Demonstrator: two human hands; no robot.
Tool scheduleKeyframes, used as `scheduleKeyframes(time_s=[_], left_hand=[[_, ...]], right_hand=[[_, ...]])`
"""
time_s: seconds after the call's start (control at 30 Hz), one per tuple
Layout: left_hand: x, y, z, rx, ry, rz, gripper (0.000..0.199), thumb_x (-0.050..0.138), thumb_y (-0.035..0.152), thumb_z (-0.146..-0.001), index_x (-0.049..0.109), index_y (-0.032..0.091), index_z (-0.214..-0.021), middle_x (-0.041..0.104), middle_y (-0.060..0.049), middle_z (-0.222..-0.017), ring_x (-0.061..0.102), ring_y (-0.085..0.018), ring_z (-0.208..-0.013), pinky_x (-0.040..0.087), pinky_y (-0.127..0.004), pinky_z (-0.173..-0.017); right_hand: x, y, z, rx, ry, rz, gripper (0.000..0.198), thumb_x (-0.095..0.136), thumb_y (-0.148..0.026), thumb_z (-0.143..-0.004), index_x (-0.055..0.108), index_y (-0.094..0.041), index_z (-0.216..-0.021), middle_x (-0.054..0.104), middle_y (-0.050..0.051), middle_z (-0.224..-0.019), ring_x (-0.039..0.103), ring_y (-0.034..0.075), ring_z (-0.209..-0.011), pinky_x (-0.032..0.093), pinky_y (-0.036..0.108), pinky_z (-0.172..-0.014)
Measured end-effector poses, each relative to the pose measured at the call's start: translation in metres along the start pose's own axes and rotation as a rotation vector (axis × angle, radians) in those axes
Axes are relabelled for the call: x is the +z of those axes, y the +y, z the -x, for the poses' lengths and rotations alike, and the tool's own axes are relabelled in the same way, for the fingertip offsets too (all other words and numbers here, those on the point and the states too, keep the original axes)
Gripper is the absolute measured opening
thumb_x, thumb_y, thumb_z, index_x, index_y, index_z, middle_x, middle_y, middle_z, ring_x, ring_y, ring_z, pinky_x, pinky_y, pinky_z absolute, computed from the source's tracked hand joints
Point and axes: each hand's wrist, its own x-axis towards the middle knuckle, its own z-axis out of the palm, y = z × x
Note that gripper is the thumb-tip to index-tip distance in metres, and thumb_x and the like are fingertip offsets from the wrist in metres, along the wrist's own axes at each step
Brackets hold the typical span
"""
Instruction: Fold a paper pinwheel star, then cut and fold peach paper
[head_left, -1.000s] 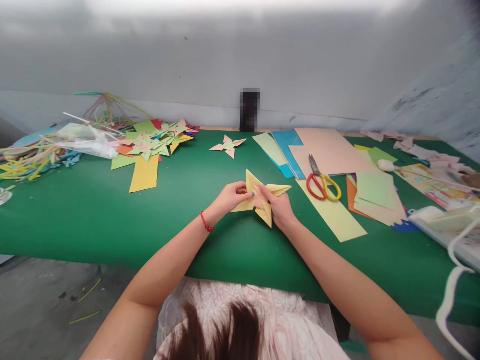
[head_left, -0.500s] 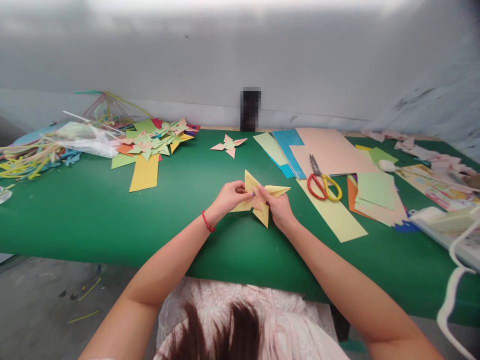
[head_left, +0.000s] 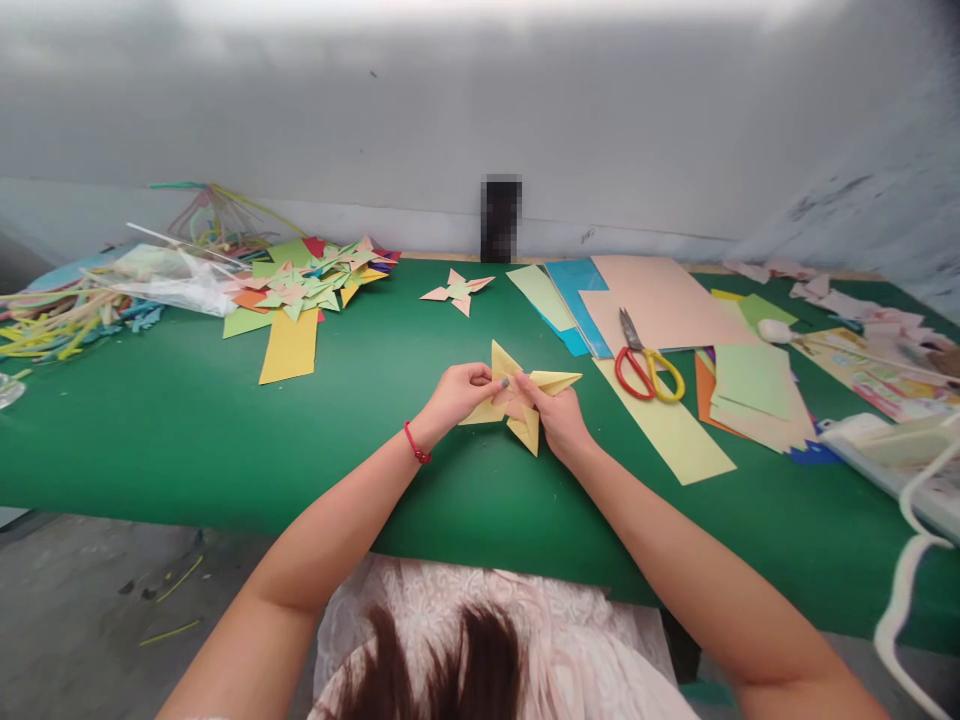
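Note:
Between my two hands is a folded paper star (head_left: 524, 430), yellow with a pinkish centre and pointed arms. My left hand (head_left: 463, 394) is closed on its left side, the thumb lying near the centre. On the right side my right hand (head_left: 564, 415) grips it, thumb pressed on top; the fingers below are partly hidden. Beyond them on the green table (head_left: 360, 440) lies a finished-looking pink star with a pale green centre (head_left: 458, 290). To the right, scissors (head_left: 643, 365) with one red and one yellow handle rest across paper sheets.
A heap of folded paper stars (head_left: 307, 285) lies back left, beside bundles of coloured strips (head_left: 67, 315). Large pink sheets (head_left: 660, 300) and a pale yellow strip (head_left: 675, 435) lie right. A white cable (head_left: 892, 600) hangs over the right edge. A dark pixelated object (head_left: 501, 220) stands against the wall.
My left thumb has shifted slightly back to the left from the star's centre, showing more of the pinkish middle. My right hand keeps its hold.

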Motion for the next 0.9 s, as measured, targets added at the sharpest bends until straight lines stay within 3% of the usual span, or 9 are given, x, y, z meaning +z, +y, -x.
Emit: scheduleKeyframes(time_s=[0.27,0.47,0.63,0.77,0.9], left_hand=[[0.0004,-0.0001,-0.0004,0.032,-0.002,-0.042,0.033,0.057,0.046,-0.073,0.054,0.015,-0.065,0.052,0.002,-0.061,0.042,-0.009,-0.055,0.029,-0.022,-0.051],[0.0038,0.0000,-0.0009,0.157,0.128,-0.224,0.036,0.050,0.043,-0.080,0.047,0.016,-0.055,0.039,0.004,-0.053,0.032,-0.009,-0.052,0.023,-0.023,-0.049],[0.0056,-0.0007,0.0015,0.182,0.179,-0.217,0.033,0.050,0.042,-0.081,0.055,0.015,-0.061,0.046,0.003,-0.056,0.036,-0.009,-0.054,0.026,-0.022,-0.050],[0.0020,-0.0037,-0.0002,0.161,0.098,-0.163,0.034,0.052,0.043,-0.080,0.054,0.015,-0.061,0.049,0.002,-0.057,0.041,-0.009,-0.054,0.028,-0.022,-0.050],[-0.0026,-0.0033,-0.0033,0.118,0.010,0.100,0.027,0.062,0.039,-0.073,0.061,0.014,-0.082,0.064,-0.004,-0.080,0.057,-0.014,-0.070,0.042,-0.024,-0.062]], right_hand=[[-0.0005,-0.0012,-0.0003,-0.013,0.010,0.046,0.031,0.074,-0.042,-0.061,0.067,-0.016,-0.076,0.068,0.005,-0.081,0.063,0.020,-0.076,0.049,0.030,-0.067],[-0.0010,-0.0009,-0.0011,-0.021,0.001,0.040,0.030,0.074,-0.040,-0.062,0.068,-0.016,-0.079,0.068,0.005,-0.080,0.062,0.020,-0.077,0.049,0.030,-0.069],[0.0003,-0.0030,-0.0001,-0.009,-0.027,0.022,0.028,0.075,-0.037,-0.060,0.067,-0.017,-0.078,0.068,0.003,-0.080,0.062,0.018,-0.076,0.048,0.029,-0.069],[0.0008,-0.0050,0.0007,0.022,-0.057,0.038,0.028,0.076,-0.037,-0.058,0.066,-0.017,-0.075,0.068,0.003,-0.078,0.062,0.018,-0.074,0.048,0.029,-0.070],[0.0009,-0.0056,0.0011,0.030,-0.065,0.081,0.028,0.077,-0.037,-0.057,0.067,-0.017,-0.074,0.068,0.003,-0.078,0.062,0.018,-0.073,0.047,0.030,-0.069]])
